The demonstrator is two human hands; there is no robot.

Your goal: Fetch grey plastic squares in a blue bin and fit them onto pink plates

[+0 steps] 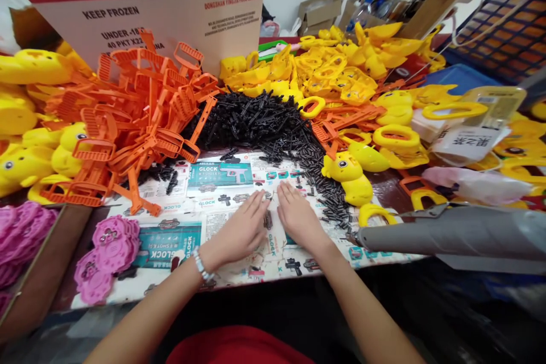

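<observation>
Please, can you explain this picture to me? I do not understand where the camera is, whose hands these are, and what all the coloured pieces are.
The camera sits on a person's head and looks down, so both arms belong to that person. The left hand and the right hand lie flat, side by side, on printed paper sheets that cover the table. Neither hand holds anything; a few small black pieces lie between them. Behind the hands is a heap of small black plastic parts. To the left is a pile of orange plastic frames and flat pink pieces. Yellow duck-shaped shells lie left and right. A cardboard box stands at the back, and a grey tool lies at the right.
</observation>
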